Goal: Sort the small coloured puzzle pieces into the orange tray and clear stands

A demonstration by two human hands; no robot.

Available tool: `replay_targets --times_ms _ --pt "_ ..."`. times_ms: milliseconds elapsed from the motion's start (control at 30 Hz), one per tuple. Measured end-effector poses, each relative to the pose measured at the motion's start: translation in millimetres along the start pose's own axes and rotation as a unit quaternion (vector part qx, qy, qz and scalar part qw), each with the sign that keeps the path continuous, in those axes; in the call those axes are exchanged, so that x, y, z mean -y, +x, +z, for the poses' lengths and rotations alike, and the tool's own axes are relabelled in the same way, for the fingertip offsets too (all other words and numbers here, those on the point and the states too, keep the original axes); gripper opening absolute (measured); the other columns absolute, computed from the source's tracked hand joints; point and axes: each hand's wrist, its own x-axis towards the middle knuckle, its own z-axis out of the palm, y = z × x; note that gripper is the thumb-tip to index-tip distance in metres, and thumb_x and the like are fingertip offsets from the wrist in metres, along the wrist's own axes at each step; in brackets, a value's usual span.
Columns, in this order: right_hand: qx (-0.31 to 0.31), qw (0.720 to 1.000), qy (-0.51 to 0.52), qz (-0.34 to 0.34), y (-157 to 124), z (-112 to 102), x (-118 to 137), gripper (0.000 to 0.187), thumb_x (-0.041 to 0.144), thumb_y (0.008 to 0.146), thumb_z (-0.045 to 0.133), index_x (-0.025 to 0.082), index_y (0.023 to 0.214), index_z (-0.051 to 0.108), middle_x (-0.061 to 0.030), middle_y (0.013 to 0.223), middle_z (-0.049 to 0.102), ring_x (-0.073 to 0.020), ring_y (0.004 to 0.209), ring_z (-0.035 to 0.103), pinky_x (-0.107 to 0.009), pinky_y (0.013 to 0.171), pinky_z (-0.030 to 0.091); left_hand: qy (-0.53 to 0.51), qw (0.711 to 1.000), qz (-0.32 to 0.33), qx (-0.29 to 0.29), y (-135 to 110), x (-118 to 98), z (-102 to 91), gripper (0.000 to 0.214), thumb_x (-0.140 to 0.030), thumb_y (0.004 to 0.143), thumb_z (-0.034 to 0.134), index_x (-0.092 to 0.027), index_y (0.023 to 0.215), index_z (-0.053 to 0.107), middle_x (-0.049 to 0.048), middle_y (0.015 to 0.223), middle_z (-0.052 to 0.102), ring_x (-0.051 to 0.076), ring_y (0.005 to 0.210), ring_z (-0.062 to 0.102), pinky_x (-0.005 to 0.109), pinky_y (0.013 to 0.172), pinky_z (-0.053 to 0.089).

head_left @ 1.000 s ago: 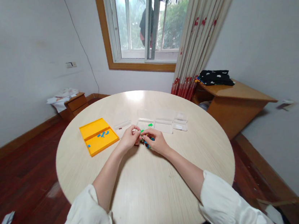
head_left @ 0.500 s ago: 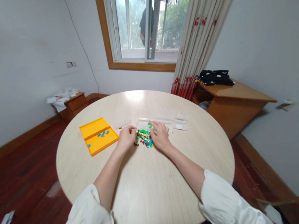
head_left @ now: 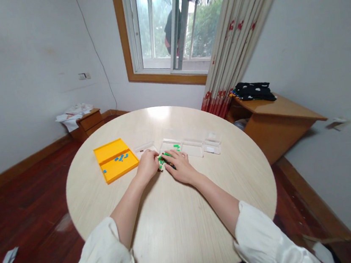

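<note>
We have a pile of small bricks (head_left: 161, 163) on the round desk (head_left: 177, 225), between and partly under our hands. Our right hand (head_left: 180, 167) lies over it, palm down, fingers loosely spread. Our left hand (head_left: 148, 164) is curled at the pile's left edge; we cannot tell whether it grips a brick. Just beyond, we see green bricks (head_left: 176, 146) in a clear box (head_left: 170, 140); to the left, blue bricks (head_left: 121, 157) lie in a yellow box (head_left: 121, 170).
</note>
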Motion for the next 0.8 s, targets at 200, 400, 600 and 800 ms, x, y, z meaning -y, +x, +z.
replay_targets --times_ms 200,400,600,800 --pt "0.053 0.997 -0.052 -0.005 -1 2 4 0.043 0.033 0.096 0.040 0.021 0.137 0.044 -0.0103 0.144 0.044 -0.0269 0.134 0.035 -0.049 0.107 0.022 0.001 1.000 -0.005 0.004 0 -2 -1.3 0.031 -0.010 0.080 0.044 -0.010 0.092 0.072 0.0140 0.098 0.069 0.022 0.096 0.063 0.031 0.088 0.047" --pt "0.034 0.999 -0.003 0.004 2 -1 2 0.034 0.026 0.096 0.041 0.020 0.127 0.053 -0.0107 0.131 0.057 -0.0230 0.122 0.047 -0.044 0.100 0.027 0.001 1.000 -0.008 0.008 0 -3 -3.1 0.030 -0.009 0.080 0.044 -0.011 0.089 0.072 0.0126 0.095 0.069 0.021 0.093 0.063 0.028 0.087 0.047" --pt "0.024 0.999 -0.013 0.026 6 0 -3 0.025 0.015 0.093 0.043 0.017 0.104 0.066 -0.0093 0.107 0.069 -0.0212 0.103 0.056 -0.035 0.088 0.031 0.001 1.000 -0.011 0.014 0 -3 -2.1 0.029 -0.010 0.080 0.045 -0.012 0.089 0.072 0.0125 0.096 0.069 0.022 0.094 0.063 0.029 0.087 0.047" --pt "0.010 0.998 -0.035 0.043 8 0 -8 0.025 0.005 0.085 0.050 0.018 0.088 0.071 -0.0085 0.091 0.071 -0.0198 0.091 0.059 -0.031 0.079 0.032 -0.001 1.000 -0.002 0.015 1 -2 -0.9 0.029 -0.010 0.080 0.045 -0.012 0.089 0.072 0.0129 0.095 0.070 0.022 0.094 0.063 0.031 0.087 0.047"
